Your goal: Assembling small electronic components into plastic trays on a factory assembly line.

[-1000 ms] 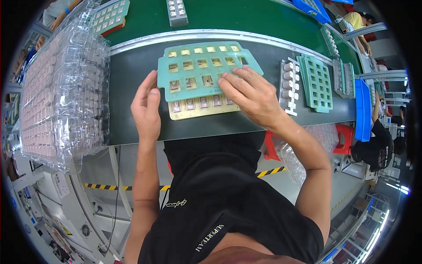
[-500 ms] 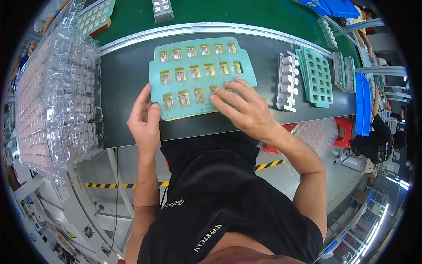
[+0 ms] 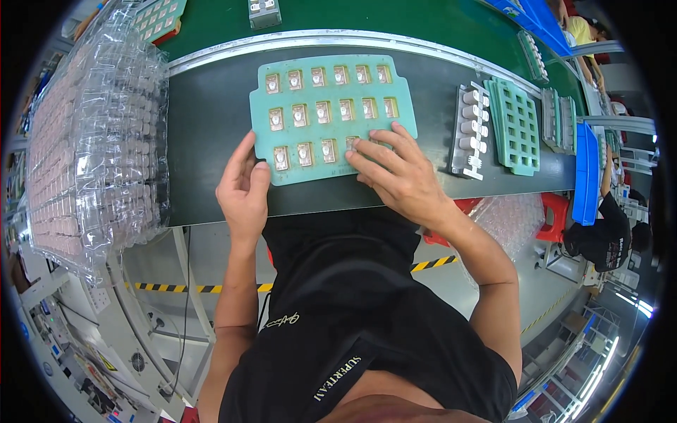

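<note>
A light green tray with rows of rectangular openings lies on the dark work surface in front of me. Small pale, clear-looking parts sit in its openings. My left hand takes the tray's near left corner between its thumb and fingers. Across the near right part of the tray spreads my right hand, fingers apart, their tips resting on its top near the front row. Its palm and fingers hide the right end of that row.
Clear plastic packs of pinkish parts are stacked at left. On the right stand a metal rack with white cylindrical pieces, more green trays and a blue bin. A metal rail borders the green belt behind.
The green tray now sits lower over the small parts, which show more fully in the openings. Both hands keep nearly the same places on it. My view has shifted slightly.
</note>
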Tool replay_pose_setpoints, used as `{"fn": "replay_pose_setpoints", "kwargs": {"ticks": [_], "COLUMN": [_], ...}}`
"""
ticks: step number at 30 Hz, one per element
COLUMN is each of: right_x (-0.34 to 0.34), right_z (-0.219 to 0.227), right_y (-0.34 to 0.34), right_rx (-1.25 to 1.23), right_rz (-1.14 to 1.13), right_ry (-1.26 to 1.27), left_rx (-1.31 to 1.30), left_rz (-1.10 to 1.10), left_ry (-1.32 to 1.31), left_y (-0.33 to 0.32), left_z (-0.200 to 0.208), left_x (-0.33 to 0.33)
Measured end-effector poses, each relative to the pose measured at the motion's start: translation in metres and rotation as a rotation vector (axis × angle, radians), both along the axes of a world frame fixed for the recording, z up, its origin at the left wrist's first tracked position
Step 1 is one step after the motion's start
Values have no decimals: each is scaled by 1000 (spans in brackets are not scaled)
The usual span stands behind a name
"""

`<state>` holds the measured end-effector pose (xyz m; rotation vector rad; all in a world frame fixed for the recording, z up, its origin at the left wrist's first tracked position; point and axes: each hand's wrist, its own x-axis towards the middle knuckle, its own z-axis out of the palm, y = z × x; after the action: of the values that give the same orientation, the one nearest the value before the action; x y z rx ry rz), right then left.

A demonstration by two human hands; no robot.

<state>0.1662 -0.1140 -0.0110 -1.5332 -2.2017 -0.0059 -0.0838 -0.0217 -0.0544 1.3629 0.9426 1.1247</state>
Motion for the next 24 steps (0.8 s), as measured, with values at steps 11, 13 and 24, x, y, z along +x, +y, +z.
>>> {"fn": "replay_pose_setpoints", "kwargs": {"ticks": [11,13,24], "right_x": [-3,-2,32], "right_z": [-3,-3,1], "right_y": [2,1,5], "right_rx": [-1,2,-35], "right_rz": [-6,-2,-546], "right_ry": [-13,-10,488], "left_rx": [-2,-9,-7], "left_rz": [48,48,101], "left_ry": [28,22,43], "left_y": [1,1,1], "left_z": [-2,-4,-6], "left_x": [2,2,-1]}}
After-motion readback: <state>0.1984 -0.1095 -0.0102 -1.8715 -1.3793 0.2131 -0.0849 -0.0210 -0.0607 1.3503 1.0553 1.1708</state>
